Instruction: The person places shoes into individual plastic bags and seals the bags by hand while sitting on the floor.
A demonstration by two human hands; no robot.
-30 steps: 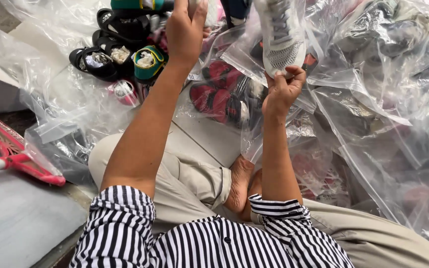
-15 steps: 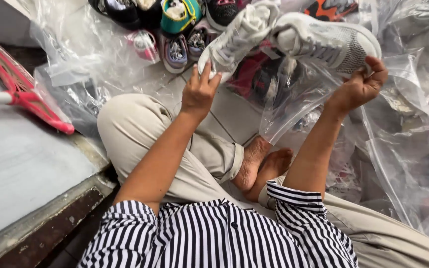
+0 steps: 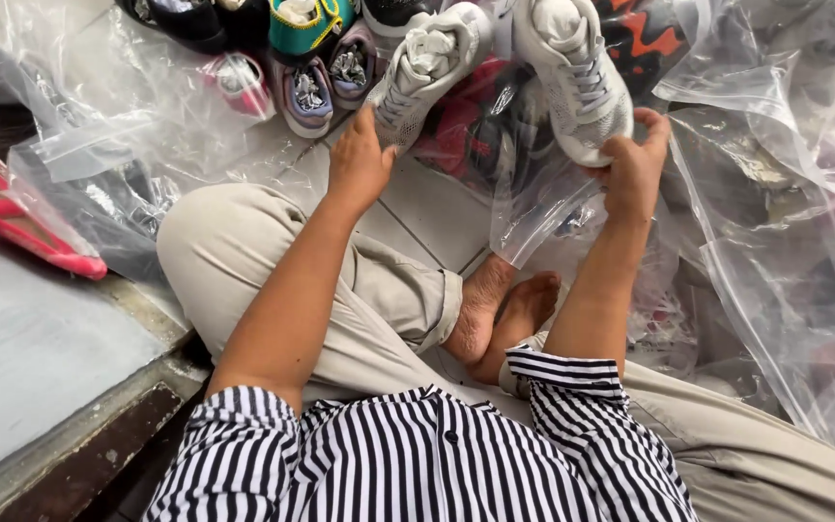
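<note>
I sit cross-legged on a tiled floor. My left hand [image 3: 359, 164] grips the heel of a pale grey sneaker [image 3: 429, 72] stuffed with paper, its toe pointing away from me. My right hand [image 3: 633, 166] holds a second matching grey sneaker [image 3: 572, 77] at the heel, together with the mouth of a clear plastic bag [image 3: 543, 208] that hangs below it. The two shoes sit side by side above my bare feet [image 3: 500, 314].
Several small colourful shoes [image 3: 306, 68] lie on the floor at the top left. Crumpled clear plastic bags [image 3: 785, 193] pile up on the right and at the left [image 3: 89, 155]. A pink plastic tool [image 3: 12, 217] rests on a grey step [image 3: 41, 348] at my left.
Both sneakers have come down and closer to me, turned so that their openings face up. My left hand shifted onto the heel of the left shoe; the bag hangs under the right one.
</note>
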